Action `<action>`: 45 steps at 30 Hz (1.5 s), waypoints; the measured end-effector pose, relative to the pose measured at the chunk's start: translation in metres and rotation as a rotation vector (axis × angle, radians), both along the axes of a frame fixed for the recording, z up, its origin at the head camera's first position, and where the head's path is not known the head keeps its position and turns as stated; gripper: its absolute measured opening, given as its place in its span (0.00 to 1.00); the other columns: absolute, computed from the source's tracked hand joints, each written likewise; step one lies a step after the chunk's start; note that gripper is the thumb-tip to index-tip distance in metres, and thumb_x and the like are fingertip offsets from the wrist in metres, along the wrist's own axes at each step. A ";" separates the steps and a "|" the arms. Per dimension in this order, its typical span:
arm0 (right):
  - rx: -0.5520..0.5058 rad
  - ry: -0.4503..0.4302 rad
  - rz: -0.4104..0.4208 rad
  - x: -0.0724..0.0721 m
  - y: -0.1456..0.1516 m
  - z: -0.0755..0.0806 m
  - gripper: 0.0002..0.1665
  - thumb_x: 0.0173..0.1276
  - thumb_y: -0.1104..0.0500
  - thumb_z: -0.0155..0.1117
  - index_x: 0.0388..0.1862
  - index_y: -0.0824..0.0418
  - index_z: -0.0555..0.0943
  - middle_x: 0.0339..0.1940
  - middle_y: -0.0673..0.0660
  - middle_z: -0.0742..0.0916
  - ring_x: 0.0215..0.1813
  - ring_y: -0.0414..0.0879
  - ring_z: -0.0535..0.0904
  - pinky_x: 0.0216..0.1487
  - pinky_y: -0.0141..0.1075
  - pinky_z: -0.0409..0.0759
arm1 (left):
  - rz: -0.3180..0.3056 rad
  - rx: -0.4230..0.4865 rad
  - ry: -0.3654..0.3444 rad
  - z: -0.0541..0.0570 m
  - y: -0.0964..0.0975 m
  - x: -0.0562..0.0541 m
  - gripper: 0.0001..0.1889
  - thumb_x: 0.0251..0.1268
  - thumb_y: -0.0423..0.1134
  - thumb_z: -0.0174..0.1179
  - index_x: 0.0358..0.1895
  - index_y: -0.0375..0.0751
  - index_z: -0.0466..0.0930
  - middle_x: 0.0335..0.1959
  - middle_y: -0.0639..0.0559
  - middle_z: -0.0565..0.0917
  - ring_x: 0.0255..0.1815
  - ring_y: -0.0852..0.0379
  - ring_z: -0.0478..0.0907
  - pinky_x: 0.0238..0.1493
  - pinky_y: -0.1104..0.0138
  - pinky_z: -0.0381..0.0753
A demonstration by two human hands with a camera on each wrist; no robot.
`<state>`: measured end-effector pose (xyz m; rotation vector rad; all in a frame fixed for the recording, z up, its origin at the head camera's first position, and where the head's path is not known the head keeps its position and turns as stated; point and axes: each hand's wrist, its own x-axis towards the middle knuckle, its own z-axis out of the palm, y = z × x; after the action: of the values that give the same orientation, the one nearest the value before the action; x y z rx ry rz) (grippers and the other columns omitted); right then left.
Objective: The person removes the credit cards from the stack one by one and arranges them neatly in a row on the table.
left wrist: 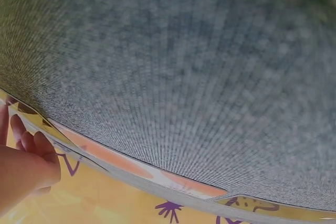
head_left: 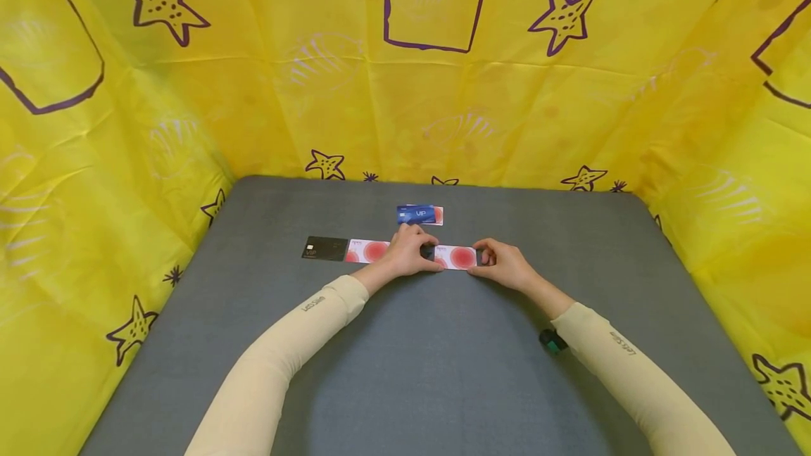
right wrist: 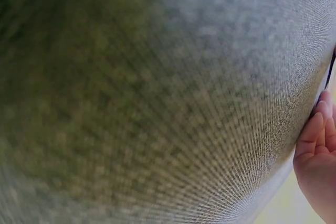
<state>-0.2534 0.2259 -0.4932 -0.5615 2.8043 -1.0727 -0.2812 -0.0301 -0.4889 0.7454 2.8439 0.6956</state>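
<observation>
A row of flat cards lies on the grey table. From the left in the head view come a black VIP card [head_left: 325,248], a white card with red circles [head_left: 367,251], then a dark strip partly covered by my left hand [head_left: 405,253]. My left thumb and forefinger pinch the left end of a second red-and-white card [head_left: 456,257]. At its right end my right hand [head_left: 508,266] grips it by thumb and forefinger, a dark edge showing between them. The wrist views show curled fingers of the left hand [left wrist: 29,161] and right hand [right wrist: 317,150] low at the table.
Behind the row, a blue VIP card [head_left: 415,214] overlaps another red-and-white card [head_left: 439,215]. A small black and green object [head_left: 552,341] shows beside the right sleeve. Yellow patterned cloth [head_left: 431,104] walls the grey table [head_left: 405,371] at back and sides.
</observation>
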 end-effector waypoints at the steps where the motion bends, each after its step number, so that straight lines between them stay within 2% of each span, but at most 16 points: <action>1: -0.001 0.000 0.002 0.000 0.000 0.000 0.29 0.55 0.52 0.78 0.51 0.64 0.79 0.29 0.53 0.79 0.29 0.45 0.70 0.31 0.34 0.68 | 0.001 0.001 -0.004 0.000 0.000 0.000 0.29 0.49 0.61 0.72 0.54 0.52 0.83 0.46 0.50 0.74 0.50 0.51 0.64 0.49 0.60 0.66; 17: 0.008 0.019 0.010 -0.001 0.001 -0.001 0.30 0.55 0.52 0.78 0.52 0.64 0.79 0.29 0.53 0.79 0.28 0.45 0.70 0.30 0.34 0.68 | 0.017 0.011 -0.029 0.003 0.000 0.003 0.29 0.50 0.60 0.71 0.55 0.51 0.83 0.46 0.51 0.74 0.51 0.52 0.63 0.49 0.61 0.65; 29: -0.005 -0.003 0.023 0.000 0.002 -0.001 0.29 0.56 0.54 0.77 0.53 0.65 0.79 0.29 0.52 0.78 0.28 0.44 0.70 0.30 0.33 0.68 | 0.002 0.019 -0.032 0.004 -0.001 0.004 0.28 0.52 0.58 0.72 0.55 0.49 0.83 0.47 0.49 0.74 0.51 0.51 0.64 0.49 0.60 0.66; 35: -0.009 0.017 0.035 0.002 0.003 0.000 0.30 0.56 0.54 0.77 0.54 0.66 0.78 0.30 0.53 0.79 0.28 0.43 0.70 0.30 0.33 0.69 | -0.003 0.041 -0.044 0.004 0.000 0.005 0.27 0.52 0.56 0.72 0.54 0.47 0.83 0.47 0.50 0.74 0.51 0.51 0.63 0.48 0.60 0.66; 45: -0.021 0.016 0.023 0.004 0.003 0.003 0.30 0.56 0.55 0.77 0.54 0.66 0.78 0.32 0.55 0.80 0.29 0.44 0.71 0.30 0.33 0.70 | -0.020 0.092 -0.046 0.004 -0.003 0.008 0.28 0.53 0.52 0.72 0.55 0.42 0.81 0.53 0.47 0.76 0.56 0.49 0.64 0.55 0.59 0.69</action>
<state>-0.2495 0.2284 -0.4902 -0.6054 2.7968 -1.0992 -0.2737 -0.0329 -0.4846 0.7591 2.7762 0.8344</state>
